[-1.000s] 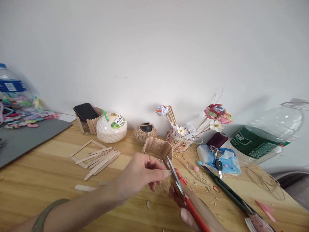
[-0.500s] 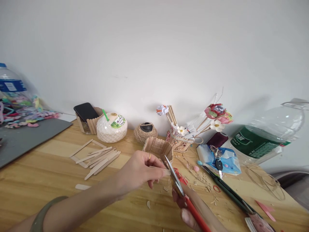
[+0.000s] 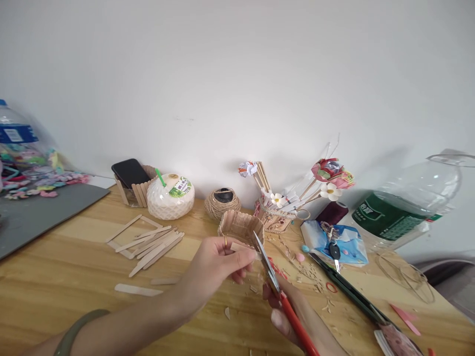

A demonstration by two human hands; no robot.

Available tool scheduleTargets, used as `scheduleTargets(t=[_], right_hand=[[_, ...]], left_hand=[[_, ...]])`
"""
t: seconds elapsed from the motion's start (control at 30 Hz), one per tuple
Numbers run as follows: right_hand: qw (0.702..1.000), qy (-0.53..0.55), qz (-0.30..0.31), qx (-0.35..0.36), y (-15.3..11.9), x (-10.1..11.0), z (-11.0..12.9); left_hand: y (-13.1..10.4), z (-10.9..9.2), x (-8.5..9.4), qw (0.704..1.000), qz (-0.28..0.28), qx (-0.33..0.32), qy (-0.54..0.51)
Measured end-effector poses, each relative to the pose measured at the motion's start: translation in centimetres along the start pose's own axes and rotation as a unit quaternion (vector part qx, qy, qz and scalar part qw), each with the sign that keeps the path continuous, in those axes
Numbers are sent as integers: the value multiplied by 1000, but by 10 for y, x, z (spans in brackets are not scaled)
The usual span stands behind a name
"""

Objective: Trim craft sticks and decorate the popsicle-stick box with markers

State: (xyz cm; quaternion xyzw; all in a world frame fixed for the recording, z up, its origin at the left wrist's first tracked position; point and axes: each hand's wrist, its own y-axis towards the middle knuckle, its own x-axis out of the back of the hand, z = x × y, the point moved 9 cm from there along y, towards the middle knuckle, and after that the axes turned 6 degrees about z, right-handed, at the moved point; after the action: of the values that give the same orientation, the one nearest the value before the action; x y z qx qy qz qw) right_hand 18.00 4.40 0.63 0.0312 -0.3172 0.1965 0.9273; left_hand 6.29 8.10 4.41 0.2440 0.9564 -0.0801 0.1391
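While the left hand [image 3: 211,263] pinches the stick [image 3: 238,247] near its end, likely to steady it beside the scissors [image 3: 285,301], the right hand [image 3: 303,307] grips their red handle. Stick's above the desk [image 3: 200,329], in front of the basket [image 3: 242,223].

Soft light, faint wall shadows.

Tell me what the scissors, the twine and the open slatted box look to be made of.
Scissors: shiny grey metal blades; smooth red handle, probably plastic by its even colour.
Twine: matte plant fibre, perhaps jute, from its coarse tan strands.
Box: likely bare wood, given its dull, pale slats.
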Motion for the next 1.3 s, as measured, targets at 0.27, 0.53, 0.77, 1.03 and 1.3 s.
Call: scheduleTargets(t=[0.27, 0.53, 0.77, 1.03, 1.3], right_hand=[[996, 88, 16, -8, -15, 4, 21], [998, 67, -7, -2, -20, 7, 22], [998, 41, 44, 9, -18, 5, 27], [997, 39, 60, 11, -17, 0, 13], [998, 63, 12, 18, -17, 2, 13]], left_hand=[[-2, 3, -2, 999, 5, -19, 30], [-2, 2, -6, 999, 14, -22, 38], [-1, -1, -6, 998, 19, -20, 48], [-2, -3, -5, 998, 26, -20, 44], [0, -4, -5, 998, 39, -21, 40]])
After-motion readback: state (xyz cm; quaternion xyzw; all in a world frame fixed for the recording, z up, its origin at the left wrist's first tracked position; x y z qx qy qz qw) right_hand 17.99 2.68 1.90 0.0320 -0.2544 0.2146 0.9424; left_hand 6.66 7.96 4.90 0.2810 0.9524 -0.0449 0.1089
